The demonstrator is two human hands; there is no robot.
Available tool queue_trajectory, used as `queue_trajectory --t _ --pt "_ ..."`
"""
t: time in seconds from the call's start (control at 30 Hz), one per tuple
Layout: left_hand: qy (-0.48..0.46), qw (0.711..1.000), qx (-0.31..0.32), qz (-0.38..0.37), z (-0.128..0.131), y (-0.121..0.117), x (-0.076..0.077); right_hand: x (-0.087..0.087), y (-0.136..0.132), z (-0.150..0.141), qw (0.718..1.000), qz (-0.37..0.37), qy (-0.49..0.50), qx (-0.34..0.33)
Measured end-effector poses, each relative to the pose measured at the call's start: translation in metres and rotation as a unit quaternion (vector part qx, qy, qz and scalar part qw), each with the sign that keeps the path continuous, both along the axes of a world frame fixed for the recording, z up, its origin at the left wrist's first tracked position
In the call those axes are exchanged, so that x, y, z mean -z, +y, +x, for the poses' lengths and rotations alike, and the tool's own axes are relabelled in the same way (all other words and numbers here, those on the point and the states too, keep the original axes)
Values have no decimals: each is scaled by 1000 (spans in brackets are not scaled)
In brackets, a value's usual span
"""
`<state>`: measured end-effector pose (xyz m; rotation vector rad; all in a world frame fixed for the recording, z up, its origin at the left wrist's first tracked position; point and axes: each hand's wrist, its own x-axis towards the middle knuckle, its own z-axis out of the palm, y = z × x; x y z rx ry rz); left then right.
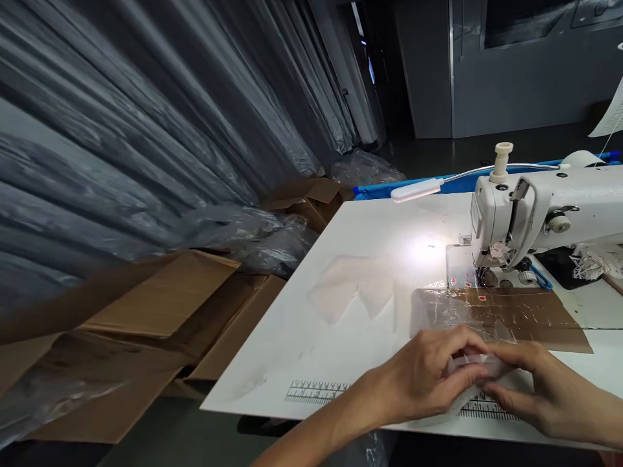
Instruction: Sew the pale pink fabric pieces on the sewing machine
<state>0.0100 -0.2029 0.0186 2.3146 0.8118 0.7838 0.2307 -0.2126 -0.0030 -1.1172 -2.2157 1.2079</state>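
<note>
Near the table's front edge, my left hand point(433, 373) pinches a thin, sheer whitish fabric point(497, 367) between thumb and fingers. My right hand point(540, 389) grips the same fabric from the other side, thumb and forefinger closed on it. The fingertips of both hands almost meet, and the fabric looks folded between them. Part of it is hidden by the fingers. Beyond my hands stands a white sewing machine point(535, 201), its needle area point(487, 275) lying past a brown, shiny-surfaced panel point(540, 318) on the table.
A lit lamp point(416, 191) on a bendable arm shines on the white table point(272, 350). Faint pinkish sheer shapes point(335, 288) show on its top. A printed ruler point(316, 392) runs along the front edge. Open cardboard boxes point(160, 298) and clear plastic point(263, 237) lie left, below grey curtains point(170, 97).
</note>
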Motion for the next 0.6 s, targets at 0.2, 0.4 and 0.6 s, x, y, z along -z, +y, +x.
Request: queue_trajectory --t 0.2,0.4,0.6 --pt "86 990 -105 -29 -28 7 4 -2 6 -2 995 -46 84 23" --pt "148 975 -145 81 -29 -3 29 -22 -5 1 951 -231 152 -136" --pt "136 968 -175 121 -23 3 38 -14 -24 28 954 -258 131 -75"
